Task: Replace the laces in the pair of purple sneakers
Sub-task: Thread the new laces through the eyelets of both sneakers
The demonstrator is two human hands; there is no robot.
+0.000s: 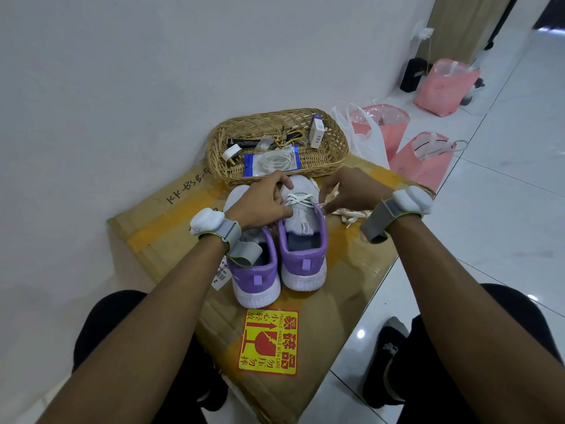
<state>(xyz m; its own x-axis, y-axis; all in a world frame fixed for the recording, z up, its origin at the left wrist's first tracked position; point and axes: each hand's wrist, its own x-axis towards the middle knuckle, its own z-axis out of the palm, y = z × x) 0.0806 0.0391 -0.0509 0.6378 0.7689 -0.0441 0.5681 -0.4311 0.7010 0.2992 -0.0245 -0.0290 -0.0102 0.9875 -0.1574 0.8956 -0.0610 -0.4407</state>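
Purple sneaker (304, 252) gripped by left hand (263, 201); right hand (351, 191) pinches lace (301, 198).

Head view: worn on the person's head, wide-angle.
Facing: forward and down onto the cardboard box (351, 264).
Nearness: close; both forearms (153, 301) reach in from below.

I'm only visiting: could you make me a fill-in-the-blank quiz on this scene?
1. Two purple-and-white mesh sneakers stand on a flattened brown ____ box.
2. A blue-edged clear packet in the woven wicker basket holds coiled white ____.
3. The left hand grips the ____-hand sneaker while the right hand pinches its white lace.
Missing words: cardboard; laces; right.
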